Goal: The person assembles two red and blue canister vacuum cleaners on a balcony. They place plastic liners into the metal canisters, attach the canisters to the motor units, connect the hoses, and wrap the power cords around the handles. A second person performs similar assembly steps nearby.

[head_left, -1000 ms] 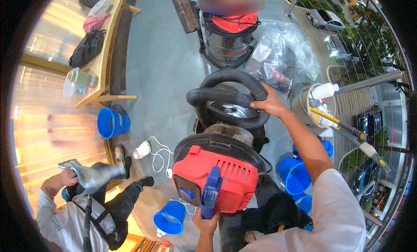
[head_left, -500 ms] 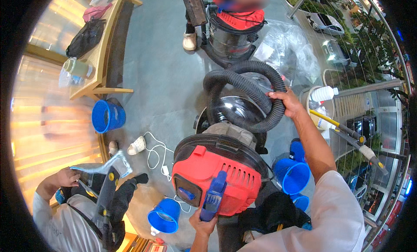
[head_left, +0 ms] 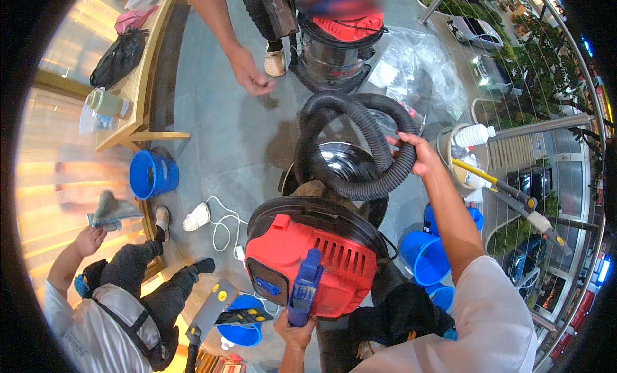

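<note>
My left hand (head_left: 294, 331) is closed round the blue handle (head_left: 305, 286) of a red vacuum cleaner head (head_left: 347, 263). That head is tilted toward me off its shiny metal drum (head_left: 347, 157), with a grey filter (head_left: 313, 189) partly showing beneath its black rim. Across the drum's opening lies a coiled black ribbed hose (head_left: 360, 188). My right hand (head_left: 421, 155) grips the hose's right side, fingers curled round it.
Ahead stands a second red-topped vacuum (head_left: 331, 58), beside a co-worker's reaching hand (head_left: 249, 71). At left another person's hand (head_left: 90, 239) holds a grey cloth (head_left: 114, 211). Blue buckets (head_left: 424, 257), a white cord (head_left: 222, 225), a bench (head_left: 143, 71) and a wire railing (head_left: 533, 125) surround me.
A co-worker's arm has come in at the top. The person at left has raised the cloth and lowered the flat tool over a bucket. My hands keep their holds; the hose has shifted slightly.
</note>
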Demonstrator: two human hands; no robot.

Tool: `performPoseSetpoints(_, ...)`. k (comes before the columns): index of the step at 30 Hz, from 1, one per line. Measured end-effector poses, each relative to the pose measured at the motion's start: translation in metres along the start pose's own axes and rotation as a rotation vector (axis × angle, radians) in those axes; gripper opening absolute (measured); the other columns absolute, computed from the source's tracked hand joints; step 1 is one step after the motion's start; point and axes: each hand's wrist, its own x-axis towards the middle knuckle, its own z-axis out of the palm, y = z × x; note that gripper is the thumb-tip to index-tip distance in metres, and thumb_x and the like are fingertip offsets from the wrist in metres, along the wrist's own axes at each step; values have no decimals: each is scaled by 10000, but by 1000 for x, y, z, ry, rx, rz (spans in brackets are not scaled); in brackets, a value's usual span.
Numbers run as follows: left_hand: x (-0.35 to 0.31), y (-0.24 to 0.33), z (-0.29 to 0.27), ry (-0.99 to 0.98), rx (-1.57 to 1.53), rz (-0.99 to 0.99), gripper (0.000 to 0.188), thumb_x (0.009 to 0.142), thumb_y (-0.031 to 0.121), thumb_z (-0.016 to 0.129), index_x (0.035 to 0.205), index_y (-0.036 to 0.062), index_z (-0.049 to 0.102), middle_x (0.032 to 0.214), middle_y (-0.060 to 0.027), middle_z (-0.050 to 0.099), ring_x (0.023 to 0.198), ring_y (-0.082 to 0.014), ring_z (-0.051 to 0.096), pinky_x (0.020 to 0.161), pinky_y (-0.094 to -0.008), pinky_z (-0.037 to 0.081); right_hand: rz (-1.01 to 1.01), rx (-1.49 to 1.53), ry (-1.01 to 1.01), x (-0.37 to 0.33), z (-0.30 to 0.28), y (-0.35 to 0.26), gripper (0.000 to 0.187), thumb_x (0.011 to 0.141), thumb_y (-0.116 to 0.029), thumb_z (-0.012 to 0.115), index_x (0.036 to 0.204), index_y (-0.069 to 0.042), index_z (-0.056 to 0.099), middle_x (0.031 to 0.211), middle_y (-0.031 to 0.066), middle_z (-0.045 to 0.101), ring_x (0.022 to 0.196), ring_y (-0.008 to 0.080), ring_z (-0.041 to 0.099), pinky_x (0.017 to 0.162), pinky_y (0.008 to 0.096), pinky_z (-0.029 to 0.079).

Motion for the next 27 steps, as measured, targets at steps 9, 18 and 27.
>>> performPoseSetpoints(9,4,7,-8,-112,181,158,325,468,130,718,748,34,586,620,-45,566,546,-125,519,537,-268,432,-298,-351,176,6,-71,5,444,744,-92,653,1137,-97,447,1009,65,578,735,186,568,611,343,486)
performPoseSetpoints(18,2,25,-20,-21,20,69,298,457,96,717,712,12,586,574,-49,549,523,-109,498,519,-262,425,-577,-993,275,22,-70,32,507,696,-88,701,1143,-27,469,1041,69,568,962,165,517,858,308,399)
performPoseSetpoints(27,11,44,-15,-48,39,41,243,473,82,709,664,19,572,594,-16,543,537,-96,481,517,-255,411,74,-1533,47,-14,-90,73,727,673,-176,722,1275,-43,337,1166,140,514,1021,268,510,917,343,380)
